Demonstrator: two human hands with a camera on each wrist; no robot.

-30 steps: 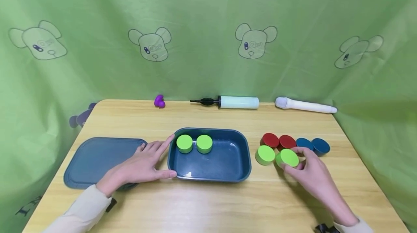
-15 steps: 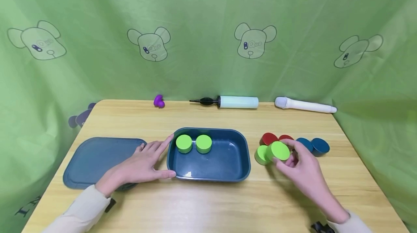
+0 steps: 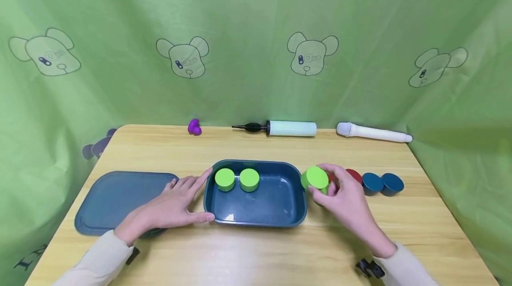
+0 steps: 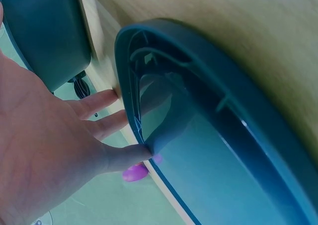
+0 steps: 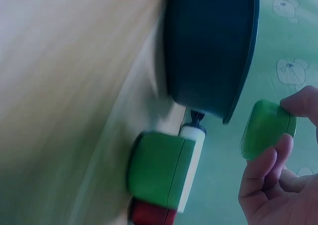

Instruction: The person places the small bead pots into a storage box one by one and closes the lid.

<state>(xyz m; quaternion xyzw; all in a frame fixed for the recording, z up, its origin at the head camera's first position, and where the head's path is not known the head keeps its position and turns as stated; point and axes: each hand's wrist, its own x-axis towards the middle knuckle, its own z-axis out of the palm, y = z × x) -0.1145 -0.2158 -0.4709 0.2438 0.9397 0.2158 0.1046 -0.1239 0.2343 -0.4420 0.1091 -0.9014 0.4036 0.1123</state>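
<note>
Four green cylinders [image 3: 314, 177], two red [image 3: 354, 175], two blue [image 3: 392, 184]

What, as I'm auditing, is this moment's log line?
right hand: holds green cylinder; left hand: beside blue box; inside: two green cylinders

The left arm lies at the person's left, its pale sleeve [image 3: 100, 257] ending at the bare wrist [image 3: 132, 228]. The left grip [image 3: 174, 205] is back upward, fingers extended, thumb spread wide from the index finger. The right arm, in a matching right sleeve [image 3: 404, 266], slants inward; the right grip [image 3: 346, 195] pinches between thumb and fingers, its lower fingers curled together.
</note>
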